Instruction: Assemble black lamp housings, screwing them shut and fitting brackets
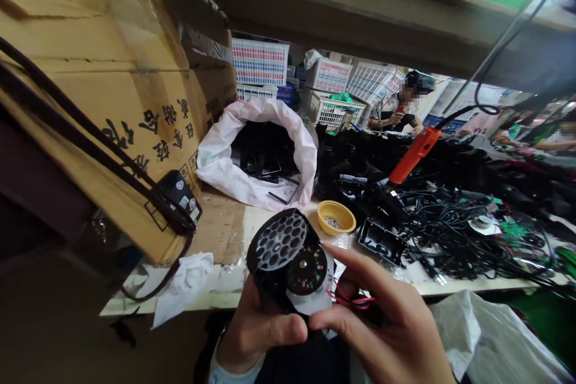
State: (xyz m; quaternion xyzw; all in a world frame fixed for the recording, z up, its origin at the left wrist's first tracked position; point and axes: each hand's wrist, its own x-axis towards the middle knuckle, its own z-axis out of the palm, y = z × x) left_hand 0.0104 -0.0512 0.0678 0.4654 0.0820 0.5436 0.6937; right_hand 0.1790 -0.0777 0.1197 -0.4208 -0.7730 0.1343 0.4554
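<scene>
Above the bench's front edge, my left hand [256, 330] is wrapped round a black plastic housing [256, 252] with a honeycomb disc on its face. Against that housing sits a round black part [307, 270] with small coloured dots and a white base. My right hand [378, 312] grips this round part between thumb and fingers. Thin red and black wires [355, 301] run from it beneath my right fingers. The housing's underside is hidden by my left hand.
A yellow bowl [336, 218] of small metal pieces stands ahead, beside a white sack [216, 159] of black parts. An orange electric screwdriver [414, 156] hangs at right over tangled cables [441, 234]. Cardboard [148, 114] walls the left. A shelf [360, 6] crosses overhead; a person [400, 111] sits beyond.
</scene>
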